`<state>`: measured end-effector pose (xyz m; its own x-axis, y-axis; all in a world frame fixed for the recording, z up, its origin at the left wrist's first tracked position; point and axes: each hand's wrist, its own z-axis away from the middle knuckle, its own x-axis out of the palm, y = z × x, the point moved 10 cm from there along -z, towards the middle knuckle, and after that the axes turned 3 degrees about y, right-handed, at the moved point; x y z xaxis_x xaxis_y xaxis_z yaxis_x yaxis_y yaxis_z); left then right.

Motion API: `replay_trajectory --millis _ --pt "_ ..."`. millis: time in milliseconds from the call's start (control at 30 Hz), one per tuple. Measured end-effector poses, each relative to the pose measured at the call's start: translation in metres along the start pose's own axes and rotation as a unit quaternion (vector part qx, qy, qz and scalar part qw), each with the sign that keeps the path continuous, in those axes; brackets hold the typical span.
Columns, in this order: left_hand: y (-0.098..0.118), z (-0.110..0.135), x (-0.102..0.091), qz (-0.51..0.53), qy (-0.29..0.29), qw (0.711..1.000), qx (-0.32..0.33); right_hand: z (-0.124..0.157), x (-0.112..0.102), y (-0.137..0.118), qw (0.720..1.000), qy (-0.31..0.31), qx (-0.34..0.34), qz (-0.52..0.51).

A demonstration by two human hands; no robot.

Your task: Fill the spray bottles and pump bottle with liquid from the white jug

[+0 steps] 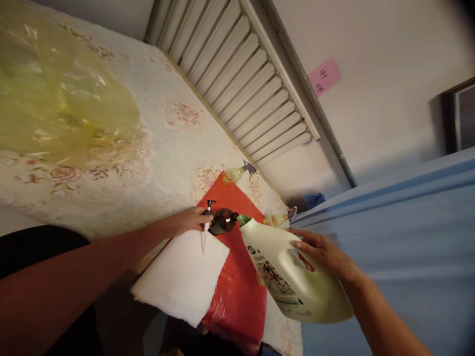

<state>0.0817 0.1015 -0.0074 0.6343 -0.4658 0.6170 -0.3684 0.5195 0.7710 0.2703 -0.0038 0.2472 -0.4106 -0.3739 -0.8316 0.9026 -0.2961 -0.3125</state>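
My right hand [321, 253] is closed round the handle of a large pale green jug [308, 291] with a printed label. The jug is tilted, and its open mouth points at the neck of a dark brown bottle [223, 221]. Green shows at the jug's mouth; whether liquid is flowing I cannot tell. My left hand [193, 220] pinches a black pump dispenser top [210, 205], its clear tube hanging down over a white paper towel [185, 277]. These fingers are close beside the brown bottle; whether they touch it is hidden.
Under the bottle lies a red plastic sheet [237, 277] on a flowered tablecloth [166, 163]. Two spray bottles, one [233, 175] behind and another [275, 220] near the jug, stand around. A yellow plastic bag [67, 99] is left, a radiator [237, 74] behind, a blue curtain [408, 247] right.
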Motion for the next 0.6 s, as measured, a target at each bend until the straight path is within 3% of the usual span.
replay_trajectory --millis 600 --pt "-0.0060 -0.0057 -0.0039 0.000 0.002 1.000 0.001 -0.0006 -0.0012 0.0003 1.000 0.004 -0.007 -0.012"
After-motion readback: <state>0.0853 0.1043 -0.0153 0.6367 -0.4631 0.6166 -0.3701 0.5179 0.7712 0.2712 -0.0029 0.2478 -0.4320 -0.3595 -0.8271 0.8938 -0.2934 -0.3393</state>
